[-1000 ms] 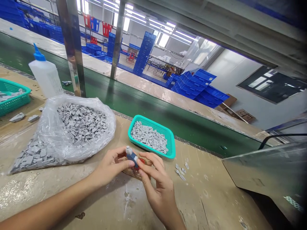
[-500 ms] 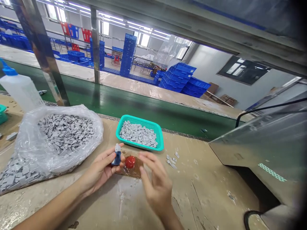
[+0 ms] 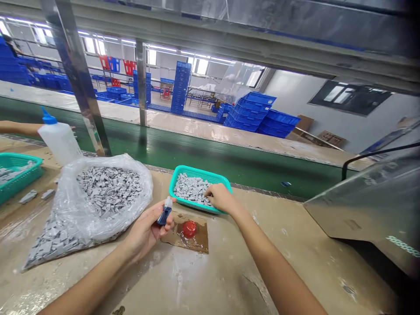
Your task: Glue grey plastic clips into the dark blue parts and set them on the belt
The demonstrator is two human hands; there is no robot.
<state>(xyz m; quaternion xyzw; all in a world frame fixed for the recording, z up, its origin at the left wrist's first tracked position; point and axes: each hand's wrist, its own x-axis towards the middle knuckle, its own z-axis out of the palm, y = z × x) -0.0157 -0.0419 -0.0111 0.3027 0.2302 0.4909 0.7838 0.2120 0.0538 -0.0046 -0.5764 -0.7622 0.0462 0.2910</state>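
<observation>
My left hand (image 3: 149,227) is closed round a small dark blue plastic part (image 3: 164,216) with a light grey piece (image 3: 168,202) standing at its top. It hovers just in front of a teal basket (image 3: 201,209) filled with small grey plastic pieces (image 3: 190,187). My right hand (image 3: 219,197) reaches over the basket's right side, its fingers curled down among the pieces. What its fingertips pinch, if anything, I cannot make out. Between my hands and nearer to me, a wet red dome-shaped thing (image 3: 189,229) rests on a brown board (image 3: 200,246).
A clear plastic bag (image 3: 70,214) spilling grey pieces lies to the left. Behind it stands a white squeeze bottle (image 3: 61,141) with a blue cap. Another teal basket (image 3: 22,183) and another person's arm (image 3: 19,127) are farther left. A green conveyor belt (image 3: 197,151) runs beyond the table.
My right hand has moved from beside the red dome up and forward into the teal basket. My left hand keeps the blue part. The view has shifted left, bringing in the other person's arm.
</observation>
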